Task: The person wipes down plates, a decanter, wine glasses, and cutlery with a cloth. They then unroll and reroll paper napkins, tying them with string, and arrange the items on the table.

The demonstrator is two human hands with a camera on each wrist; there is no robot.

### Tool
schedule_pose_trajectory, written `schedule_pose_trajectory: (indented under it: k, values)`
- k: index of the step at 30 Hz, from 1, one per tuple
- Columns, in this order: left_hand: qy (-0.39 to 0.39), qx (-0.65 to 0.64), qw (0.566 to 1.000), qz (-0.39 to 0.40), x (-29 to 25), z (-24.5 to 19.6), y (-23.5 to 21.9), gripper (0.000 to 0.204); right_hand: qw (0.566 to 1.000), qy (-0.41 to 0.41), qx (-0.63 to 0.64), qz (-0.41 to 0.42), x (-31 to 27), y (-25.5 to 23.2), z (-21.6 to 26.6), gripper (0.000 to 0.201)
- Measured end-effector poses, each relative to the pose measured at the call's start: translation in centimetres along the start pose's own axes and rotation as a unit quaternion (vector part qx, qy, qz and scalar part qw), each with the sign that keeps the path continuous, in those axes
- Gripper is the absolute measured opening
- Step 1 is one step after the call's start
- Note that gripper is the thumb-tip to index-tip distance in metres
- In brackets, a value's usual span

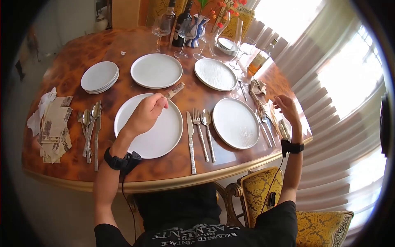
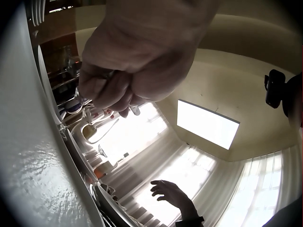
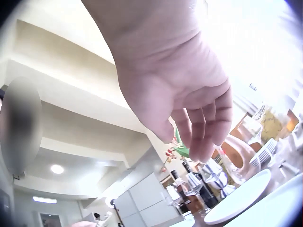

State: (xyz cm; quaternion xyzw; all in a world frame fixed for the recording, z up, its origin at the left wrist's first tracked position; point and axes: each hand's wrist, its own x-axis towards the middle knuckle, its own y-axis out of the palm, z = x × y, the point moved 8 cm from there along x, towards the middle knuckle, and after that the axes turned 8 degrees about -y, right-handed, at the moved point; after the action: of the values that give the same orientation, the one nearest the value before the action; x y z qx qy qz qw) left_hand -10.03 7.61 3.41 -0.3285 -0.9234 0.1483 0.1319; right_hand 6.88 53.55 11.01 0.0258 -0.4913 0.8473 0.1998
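My left hand [image 1: 147, 113] is above the near left plate [image 1: 154, 144], its fingers curled around a narrow strip of brown-printed paper [image 1: 177, 89]. The strip's printed end sticks out past the fingers toward the back of the table. In the left wrist view the fist [image 2: 137, 71] hides most of it, with only a pale tip showing. My right hand [image 1: 287, 108] is raised near the table's right side with loosely bent fingers and nothing in its grasp. Its palm and apart-standing fingers [image 3: 204, 127] show in the right wrist view. Cutlery [image 1: 265, 123] and crumpled brown-printed paper [image 1: 284, 128] lie nearest to it.
A knife [image 1: 191, 144], fork [image 1: 200, 136] and spoon [image 1: 208, 136] lie between two near plates. Stacked plates [image 1: 99, 76], printed papers [image 1: 55, 123] and more cutlery [image 1: 87, 123] are on the left. Wine glasses [image 1: 181, 37], bottles [image 1: 181, 24] and a flower vase [image 1: 198, 31] stand behind.
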Motion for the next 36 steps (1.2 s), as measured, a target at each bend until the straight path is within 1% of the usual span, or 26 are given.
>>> schedule_pose_trajectory:
  k: [1,2,3,5,7,9,10,11,13,15,18,19,20,22,23,24,25,26,27,29,30,31,33,34,36]
  values:
    - [-0.003,0.001,1.000,0.001,0.0,0.2,0.2,0.033,0.996,0.026,-0.086,-0.018,0.1,-1.4,-3.8,0.030]
    - [0.003,0.003,1.000,-0.005,0.0,0.2,0.3,0.035,0.988,0.011,-0.150,-0.015,-0.2,-2.2,-7.1,0.026]
    - [0.003,-0.004,1.000,-0.004,0.1,0.5,0.6,0.035,0.979,0.009,-0.204,-0.003,-1.0,-2.5,-8.9,0.025]
    - [0.030,-0.010,0.999,-0.004,0.1,0.4,0.9,0.034,0.981,0.026,-0.191,0.010,-2.3,-1.8,-13.2,0.025]
    - [0.032,-0.017,0.999,-0.008,0.0,0.1,1.0,0.034,0.982,0.045,-0.186,0.010,-3.3,-0.7,-15.1,0.026]
    - [0.035,-0.017,0.999,-0.010,0.0,-0.2,0.8,0.035,0.985,0.041,-0.165,0.005,-3.5,0.5,-16.4,0.027]
    - [0.022,-0.024,0.999,-0.008,0.1,0.0,0.8,0.036,0.979,0.025,-0.204,-0.006,-3.5,0.7,-16.8,0.030]
    - [0.009,-0.031,0.999,-0.006,0.1,0.2,0.7,0.037,0.970,0.010,-0.243,-0.017,-3.7,1.0,-16.1,0.033]
    - [0.006,-0.034,0.999,-0.012,0.2,0.5,0.5,0.036,0.965,0.017,-0.260,-0.031,-4.0,1.2,-15.3,0.035]
    - [0.002,-0.038,0.999,-0.021,0.3,0.6,0.2,0.036,0.948,0.037,-0.315,0.002,-3.7,1.8,-15.8,0.034]
    - [-0.018,-0.062,0.998,-0.013,0.3,0.8,0.2,0.037,0.945,0.013,-0.326,-0.012,-3.5,1.9,-15.5,0.032]
    - [-0.008,-0.062,0.998,-0.018,0.3,0.8,0.2,0.037,0.945,0.011,-0.327,-0.010,-3.4,1.9,-15.5,0.032]
    - [0.001,-0.061,0.998,-0.022,0.4,0.8,0.2,0.037,0.946,0.020,-0.322,-0.030,-3.5,1.5,-15.1,0.031]
    - [-0.001,-0.071,0.997,-0.022,0.5,1.0,0.3,0.037,0.949,0.024,-0.310,-0.059,-3.5,0.8,-15.2,0.029]
    - [0.000,-0.079,0.997,-0.021,0.6,1.1,0.3,0.037,0.949,0.025,-0.311,-0.056,-3.4,0.7,-14.8,0.029]
    - [-0.003,-0.081,0.996,-0.021,0.5,0.9,0.3,0.037,0.957,0.031,-0.277,-0.076,-3.5,0.0,-13.8,0.029]
    - [-0.023,-0.100,0.995,-0.011,0.5,0.9,0.3,0.037,0.964,0.037,-0.243,-0.096,-3.5,-0.6,-12.8,0.030]
    - [-0.043,-0.120,0.992,-0.001,0.4,0.9,0.4,0.036,0.969,0.058,-0.219,-0.095,-3.4,-0.9,-12.6,0.029]
    - [-0.045,-0.123,0.991,0.000,0.4,0.8,0.4,0.036,0.969,0.058,-0.221,-0.092,-3.3,-1.0,-11.7,0.029]
    - [-0.058,-0.157,0.986,0.005,0.4,0.8,0.4,0.034,0.973,0.024,-0.162,-0.162,-3.1,-1.7,-9.3,0.027]
    - [-0.060,-0.158,0.986,0.004,0.4,0.9,0.4,0.034,0.975,0.008,-0.151,-0.163,-2.6,-1.5,-8.5,0.022]
    - [-0.071,-0.168,0.983,0.005,0.5,1.2,0.4,0.033,0.975,0.007,-0.151,-0.161,-2.1,-1.5,-7.8,0.022]
    - [-0.083,-0.176,0.981,0.004,0.6,1.5,0.3,0.032,0.981,-0.001,-0.088,-0.173,-1.3,-1.8,-5.7,0.023]
    - [-0.086,-0.184,0.979,0.005,0.7,1.7,0.3,0.031,0.980,-0.008,-0.067,-0.186,-1.2,-2.4,-4.0,0.024]
    - [-0.090,-0.193,0.977,0.003,0.7,1.8,0.1,0.030,0.976,-0.034,-0.049,-0.212,-0.5,-4.1,-2.7,0.024]
